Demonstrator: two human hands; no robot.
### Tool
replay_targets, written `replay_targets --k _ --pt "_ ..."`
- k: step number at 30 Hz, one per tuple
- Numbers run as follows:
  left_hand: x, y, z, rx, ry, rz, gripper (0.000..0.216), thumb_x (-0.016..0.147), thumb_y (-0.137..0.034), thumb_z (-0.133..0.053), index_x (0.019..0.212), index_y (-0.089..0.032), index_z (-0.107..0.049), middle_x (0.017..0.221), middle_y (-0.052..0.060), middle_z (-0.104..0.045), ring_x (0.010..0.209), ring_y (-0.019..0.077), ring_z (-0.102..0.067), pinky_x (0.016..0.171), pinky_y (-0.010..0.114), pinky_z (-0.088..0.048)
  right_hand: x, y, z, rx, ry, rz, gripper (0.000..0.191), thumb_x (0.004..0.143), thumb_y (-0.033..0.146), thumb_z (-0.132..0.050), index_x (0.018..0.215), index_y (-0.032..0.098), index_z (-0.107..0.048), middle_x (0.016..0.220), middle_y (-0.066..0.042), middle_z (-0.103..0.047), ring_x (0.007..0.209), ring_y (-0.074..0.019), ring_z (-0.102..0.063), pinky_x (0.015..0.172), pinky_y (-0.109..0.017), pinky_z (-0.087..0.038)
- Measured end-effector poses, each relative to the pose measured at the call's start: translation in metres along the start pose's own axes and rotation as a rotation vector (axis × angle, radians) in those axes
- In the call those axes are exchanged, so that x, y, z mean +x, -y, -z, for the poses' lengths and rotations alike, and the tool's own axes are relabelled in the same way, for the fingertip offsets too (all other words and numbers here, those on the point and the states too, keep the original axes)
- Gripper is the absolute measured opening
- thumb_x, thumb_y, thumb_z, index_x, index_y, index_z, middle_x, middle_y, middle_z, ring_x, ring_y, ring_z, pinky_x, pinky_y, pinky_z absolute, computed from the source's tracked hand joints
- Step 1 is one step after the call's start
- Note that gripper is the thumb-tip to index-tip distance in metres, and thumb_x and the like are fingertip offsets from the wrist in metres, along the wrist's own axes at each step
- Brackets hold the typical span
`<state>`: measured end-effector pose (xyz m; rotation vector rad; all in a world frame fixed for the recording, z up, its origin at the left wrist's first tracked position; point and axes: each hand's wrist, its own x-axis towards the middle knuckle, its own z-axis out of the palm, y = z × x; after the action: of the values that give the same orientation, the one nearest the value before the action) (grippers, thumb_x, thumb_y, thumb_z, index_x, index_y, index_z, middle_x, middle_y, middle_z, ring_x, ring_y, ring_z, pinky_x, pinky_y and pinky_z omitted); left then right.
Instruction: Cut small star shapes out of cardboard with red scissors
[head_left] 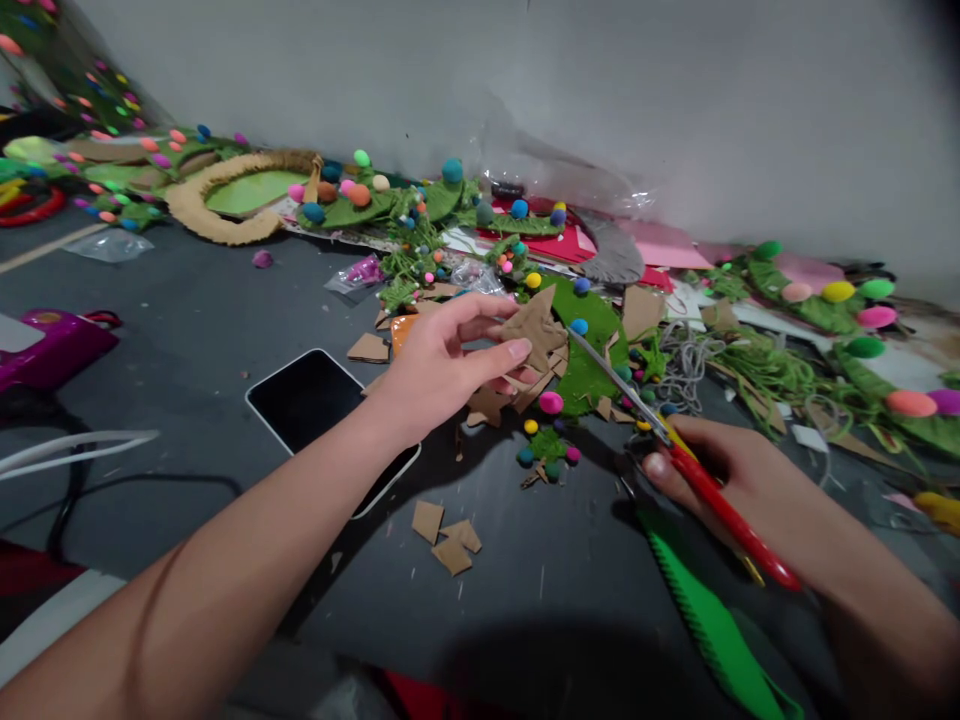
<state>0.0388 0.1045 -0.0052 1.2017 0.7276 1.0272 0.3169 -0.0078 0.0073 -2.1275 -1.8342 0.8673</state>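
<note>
My left hand (442, 360) pinches a brown cardboard piece (531, 328) between thumb and fingers; it has pointed corners, like a star. In my right hand (750, 480) is a pair of scissors (701, 480) with red handles. The blades point up and left, their tips close to the cardboard's right edge. Below my left hand, more cardboard cutouts (487, 404) lie beside a green felt piece (592, 370). A small green star with coloured pom-poms (550, 445) sits nearer to me on the dark table.
A phone (307, 400) lies under my left forearm. Cardboard scraps (450, 545) lie in front of it. A green-handled tool (705, 610) rests below my right hand. A purple device (56, 345) is at left. Pom-pom wreath parts and a tan ring (217, 205) line the wall.
</note>
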Motion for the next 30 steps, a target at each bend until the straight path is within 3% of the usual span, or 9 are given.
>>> replay_targets --k 25,30 --pt "0.0005 0.0015 0.0017 0.087 0.04 -0.018 0.027 0.089 -0.022 -0.083 0.11 -0.019 -0.067 0.094 0.0 -0.079 0.077 0.0179 -0.082 0.062 0.023 -0.063 0.0019 0.0014 -0.0006 0.067 0.048 -0.012 0.052 0.079 0.074 -0.071 0.074 0.023 -0.061 0.067 0.001 -0.062 0.064 -0.0211 -0.054 0.058 -0.029 -0.041" --pt "0.0 0.0002 0.0018 0.099 0.043 -0.01 0.027 0.089 -0.023 -0.084 0.11 -0.019 -0.068 0.094 0.001 -0.078 0.076 0.0173 -0.081 0.062 0.022 -0.063 0.0026 0.0031 -0.0002 0.056 0.038 0.011 0.052 0.079 0.073 -0.071 0.071 0.023 -0.06 0.064 0.001 -0.058 0.062 -0.0202 -0.052 0.057 -0.028 -0.039"
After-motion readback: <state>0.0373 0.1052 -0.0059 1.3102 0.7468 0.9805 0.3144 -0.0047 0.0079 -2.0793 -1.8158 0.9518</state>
